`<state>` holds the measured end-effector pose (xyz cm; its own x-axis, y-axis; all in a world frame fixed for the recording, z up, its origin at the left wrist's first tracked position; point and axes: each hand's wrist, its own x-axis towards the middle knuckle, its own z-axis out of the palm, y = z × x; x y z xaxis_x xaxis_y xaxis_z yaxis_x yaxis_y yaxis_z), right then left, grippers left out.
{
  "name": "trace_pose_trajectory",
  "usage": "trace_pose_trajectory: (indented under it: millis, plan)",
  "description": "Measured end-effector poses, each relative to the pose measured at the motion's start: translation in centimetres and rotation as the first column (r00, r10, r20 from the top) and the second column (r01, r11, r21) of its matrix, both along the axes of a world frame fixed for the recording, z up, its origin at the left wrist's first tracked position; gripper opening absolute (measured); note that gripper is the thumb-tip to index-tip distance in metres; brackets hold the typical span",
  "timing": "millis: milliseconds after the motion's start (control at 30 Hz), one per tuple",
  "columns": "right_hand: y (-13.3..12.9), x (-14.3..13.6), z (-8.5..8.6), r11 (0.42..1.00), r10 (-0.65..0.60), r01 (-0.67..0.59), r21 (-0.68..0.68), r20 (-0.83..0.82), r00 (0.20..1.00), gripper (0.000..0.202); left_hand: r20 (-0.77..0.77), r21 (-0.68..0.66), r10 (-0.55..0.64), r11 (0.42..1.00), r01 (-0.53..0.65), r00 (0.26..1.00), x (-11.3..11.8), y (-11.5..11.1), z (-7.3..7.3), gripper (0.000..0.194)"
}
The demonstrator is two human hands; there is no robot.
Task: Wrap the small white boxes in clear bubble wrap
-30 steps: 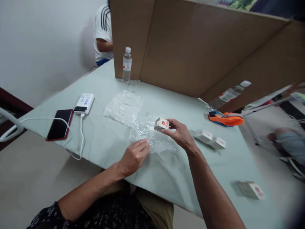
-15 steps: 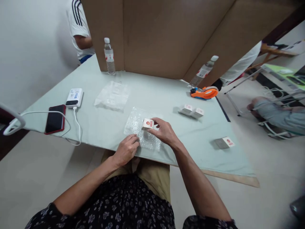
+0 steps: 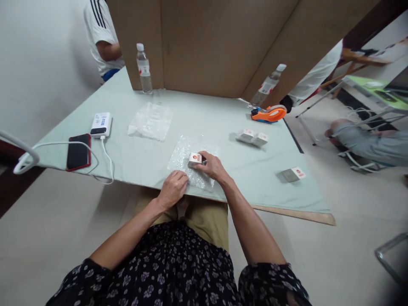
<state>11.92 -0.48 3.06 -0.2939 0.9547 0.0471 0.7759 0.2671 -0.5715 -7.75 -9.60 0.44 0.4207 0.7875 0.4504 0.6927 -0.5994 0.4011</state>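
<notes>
One box (image 3: 194,160), gripped by the right hand (image 3: 212,165), is seemingly being placed on bubble wrap (image 3: 179,154), with folding needed next; whether the left hand (image 3: 173,188) grips cannot be told.

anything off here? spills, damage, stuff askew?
No spill visible; the box in the right hand shows no obvious damage. The pale green cloth looks askew: brown board juts out beneath it at the near right corner. The white cable seems to dip past the near left edge. The bottle on the right looks tilted, possibly lens distortion.
</notes>
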Motion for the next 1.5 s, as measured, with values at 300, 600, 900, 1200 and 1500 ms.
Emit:
trace_pose_trajectory:
  millis: [300,600,900,1200,1500]
  plan:
    - [-0.8,-1.0,-0.4,0.992,-0.085,0.084,0.098,0.005,0.996,0.033,-0.095,-0.015,0.067,0.998,-0.068,0.993,0.7,0.0,0.0,0.015]
    - [-0.4,-0.8,0.2,0.993,-0.08,0.073,0.09,0.071,0.994,0.032,-0.124,-0.05,0.056,0.997,-0.063,0.991,0.6,-0.1,0.3,0.013]
    - [-0.6,-1.0,1.0,0.994,-0.097,0.09,0.066,0.126,0.987,0.03,-0.1,0.073,0.206,0.977,-0.2,0.973,1.0,0.3,1.9,0.009]
    - [-1.5,-1.0,2.5,0.998,-0.025,0.016,0.059,0.143,0.989,0.033,-0.053,0.069,0.188,0.98,-0.184,0.981,1.0,0.2,2.1,0.013]
    - [-1.9,-0.7,1.2,0.994,-0.104,0.095,0.057,0.196,0.975,0.03,-0.111,0.07,0.199,0.979,-0.192,0.974,1.2,-0.1,2.2,0.01]
